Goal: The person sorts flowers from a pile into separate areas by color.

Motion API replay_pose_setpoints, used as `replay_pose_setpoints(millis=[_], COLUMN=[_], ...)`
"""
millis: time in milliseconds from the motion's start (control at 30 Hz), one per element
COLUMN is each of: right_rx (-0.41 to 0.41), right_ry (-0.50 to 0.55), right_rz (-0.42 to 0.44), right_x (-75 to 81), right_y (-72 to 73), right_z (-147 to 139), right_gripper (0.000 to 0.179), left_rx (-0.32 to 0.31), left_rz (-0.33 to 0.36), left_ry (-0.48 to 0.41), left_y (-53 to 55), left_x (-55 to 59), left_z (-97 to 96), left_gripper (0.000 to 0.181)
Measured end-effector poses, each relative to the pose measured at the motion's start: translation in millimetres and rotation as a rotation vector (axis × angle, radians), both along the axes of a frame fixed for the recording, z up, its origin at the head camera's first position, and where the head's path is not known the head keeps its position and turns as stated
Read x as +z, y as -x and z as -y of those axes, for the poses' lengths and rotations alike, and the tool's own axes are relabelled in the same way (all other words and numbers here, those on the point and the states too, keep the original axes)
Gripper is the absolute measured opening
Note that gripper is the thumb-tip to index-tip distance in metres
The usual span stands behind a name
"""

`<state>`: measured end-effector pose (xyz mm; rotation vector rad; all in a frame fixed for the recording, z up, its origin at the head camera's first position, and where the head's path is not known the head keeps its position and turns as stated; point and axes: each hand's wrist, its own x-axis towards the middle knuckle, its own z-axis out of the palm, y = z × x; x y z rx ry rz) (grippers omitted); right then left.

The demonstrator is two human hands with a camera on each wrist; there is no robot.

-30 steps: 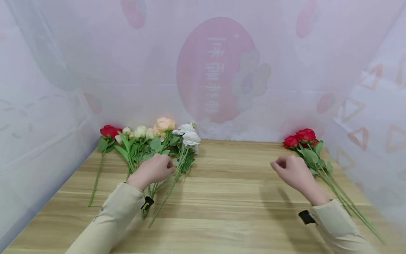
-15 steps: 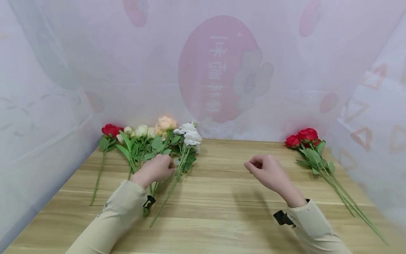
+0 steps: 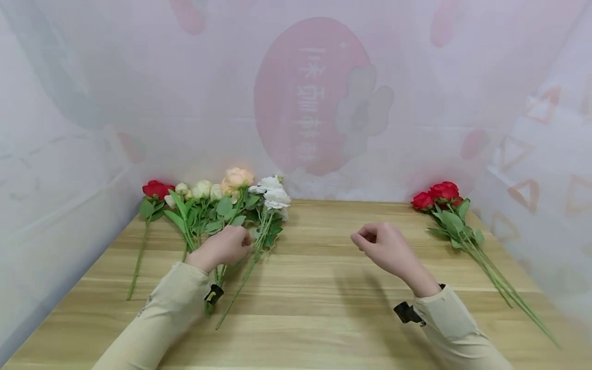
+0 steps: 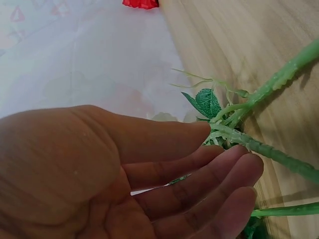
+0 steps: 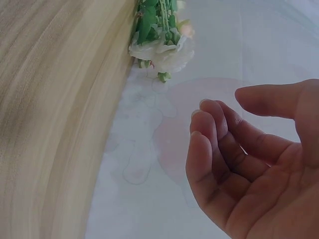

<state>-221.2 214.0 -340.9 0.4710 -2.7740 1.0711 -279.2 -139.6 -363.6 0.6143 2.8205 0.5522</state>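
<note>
My left hand hovers over the green stems of a row of artificial flowers on the left of the wooden table. In the left wrist view, its thumb and fingers are bent with a gap between them, the tips right at a green stem. White flowers lie just beyond that hand, beside a peach flower and cream blooms. Right of the middle, my right hand is held above the table, fingers loosely curled and holding nothing. The right wrist view shows a gap between its thumb and fingers.
A single red flower lies at the far left of the table. Red roses with long stems lie at the right side. Printed pale cloth encloses the back and both sides.
My right hand has moved left, away from the red roses, and is nearly still over the last half second. The left hand stays over the stems; the head view shifts slightly.
</note>
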Motion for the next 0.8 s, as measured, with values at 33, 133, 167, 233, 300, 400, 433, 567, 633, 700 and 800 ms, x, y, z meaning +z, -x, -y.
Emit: replay_pose_setpoints(millis=[33,133,167,233,300,400,433,567,633,700,800], right_rx=[0.001,0.004,0.005,0.007,0.008,0.002,-0.001,-0.004,-0.002,0.0,0.001], right_ry=[-0.001,-0.006,-0.007,-0.006,-0.007,-0.011,-0.012,-0.008,-0.006,-0.004,-0.004], right_rz=[-0.003,-0.01,-0.012,-0.009,-0.008,-0.012,-0.015,-0.024,-0.03,-0.035,-0.044], right_x=[0.0,0.4,0.5,0.6,0.5,0.8,0.8,0.9,0.8,0.4,0.4], right_y=[0.3,0.8,0.8,0.4,-0.2,-0.4,-0.4,-0.7,-1.0,-1.5,-1.9], right_z=[0.2,0.5,0.6,0.9,1.2,2.1,2.5,3.8,4.2,4.3,4.3], right_gripper=[0.02,0.021,0.021,0.021,0.023,0.024,0.024,0.024,0.025,0.026,0.027], left_rx=[0.003,0.0,-0.001,-0.007,-0.01,-0.01,-0.008,-0.008,-0.008,-0.005,0.014], left_rz=[-0.001,-0.004,0.0,0.009,0.014,0.003,-0.001,-0.006,-0.008,-0.009,-0.005], left_ry=[0.0,-0.006,-0.01,-0.02,-0.029,-0.04,-0.04,-0.033,-0.027,-0.024,-0.011], left_y=[0.4,0.7,0.8,0.8,0.4,0.3,0.4,0.6,0.2,-0.8,-2.7], left_x=[-0.5,-2.0,-2.5,-4.1,-5.8,-7.3,-7.6,-8.3,-8.5,-8.9,-9.1], left_z=[0.4,1.1,1.0,1.1,1.2,1.3,1.3,1.2,0.9,0.3,-0.8], left_gripper=[0.013,0.013,0.017,0.03,0.041,0.046,0.046,0.043,0.044,0.045,0.046])
